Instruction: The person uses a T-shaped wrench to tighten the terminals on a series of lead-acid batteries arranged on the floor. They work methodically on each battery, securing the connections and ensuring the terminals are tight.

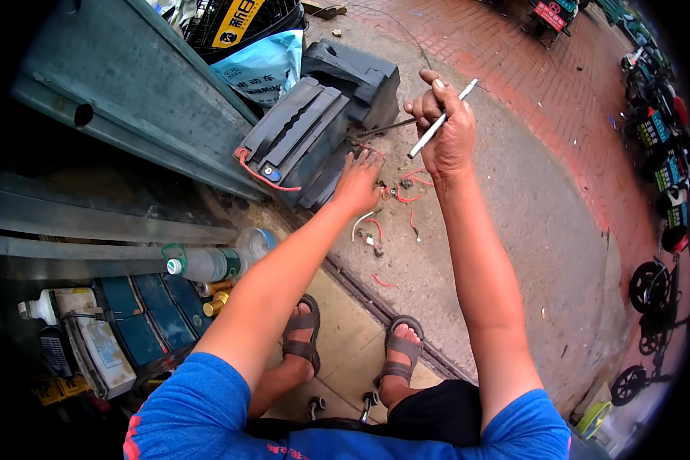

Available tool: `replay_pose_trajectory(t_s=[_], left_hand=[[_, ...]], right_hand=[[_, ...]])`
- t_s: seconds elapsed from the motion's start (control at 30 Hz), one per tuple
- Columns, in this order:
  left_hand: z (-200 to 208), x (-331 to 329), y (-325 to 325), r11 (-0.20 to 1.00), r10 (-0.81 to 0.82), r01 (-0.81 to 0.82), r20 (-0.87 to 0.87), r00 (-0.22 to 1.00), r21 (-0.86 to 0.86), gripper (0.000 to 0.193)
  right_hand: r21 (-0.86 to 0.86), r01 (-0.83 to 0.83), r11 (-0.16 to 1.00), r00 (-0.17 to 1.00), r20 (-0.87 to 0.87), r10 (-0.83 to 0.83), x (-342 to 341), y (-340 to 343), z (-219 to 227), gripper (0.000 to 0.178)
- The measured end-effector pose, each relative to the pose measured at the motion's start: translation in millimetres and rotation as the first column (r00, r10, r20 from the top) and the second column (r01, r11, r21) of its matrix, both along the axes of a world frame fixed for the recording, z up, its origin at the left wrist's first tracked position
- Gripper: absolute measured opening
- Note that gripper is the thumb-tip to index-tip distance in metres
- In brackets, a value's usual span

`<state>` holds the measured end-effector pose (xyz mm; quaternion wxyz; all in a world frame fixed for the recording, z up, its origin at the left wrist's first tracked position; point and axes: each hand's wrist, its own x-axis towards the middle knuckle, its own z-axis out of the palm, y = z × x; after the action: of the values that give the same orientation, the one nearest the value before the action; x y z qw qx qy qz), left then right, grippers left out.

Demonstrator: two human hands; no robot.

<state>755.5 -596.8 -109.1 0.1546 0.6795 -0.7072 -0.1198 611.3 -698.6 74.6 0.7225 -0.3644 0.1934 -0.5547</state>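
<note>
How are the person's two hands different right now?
The right hand is lifted off the ground and closed around a thin white stick; the left hand holds nothing. The left hand is stretched flat with fingers spread, low down by the dark battery and the red wire bits, while the right hand is curled in a grip. Both are bare and reach out over the concrete ground.

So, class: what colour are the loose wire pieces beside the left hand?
Red wire pieces, with one white; head view.
</note>
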Motion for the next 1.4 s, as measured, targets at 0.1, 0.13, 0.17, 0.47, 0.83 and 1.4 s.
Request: replay_pose_trajectory(t_s=[0.1,0.13,0.17,0.47,0.83,1.4], left_hand=[[0.6,0.7,9.2,0.994,0.07,-0.072,-0.025,0.997,-0.078,0.074],[2.0,-1.1,14.0,0.984,0.132,-0.13,0.007,0.991,-0.118,0.074],[3.5,-0.7,19.0,0.97,0.195,-0.186,0.04,0.98,-0.158,0.074],[13.5,5.1,28.6,0.959,0.275,-0.266,0.089,0.957,-0.097,0.08],[11.5,0.9,35.0,0.953,0.287,-0.272,0.115,0.951,-0.131,0.073],[5.3,2.5,35.5,0.961,0.253,-0.236,0.118,0.96,-0.144,0.064]], right_hand=[[-0.001,-0.012,1.0,0.999,-0.041,0.012,19.1,-2.5,-9.8,0.049],[0.005,-0.015,1.0,0.998,-0.055,0.015,22.6,-3.6,-13.0,0.049],[0.002,-0.007,1.0,0.998,-0.064,0.007,26.9,-2.7,-14.2,0.048],[0.013,-0.035,0.999,0.998,-0.045,0.035,23.3,-3.3,-24.7,0.035],[-0.018,-0.105,0.994,0.939,-0.331,0.093,37.9,-21.8,-17.4,0.042],[0.043,-0.101,0.994,0.858,-0.502,0.109,68.6,-49.0,-4.8,0.033]])
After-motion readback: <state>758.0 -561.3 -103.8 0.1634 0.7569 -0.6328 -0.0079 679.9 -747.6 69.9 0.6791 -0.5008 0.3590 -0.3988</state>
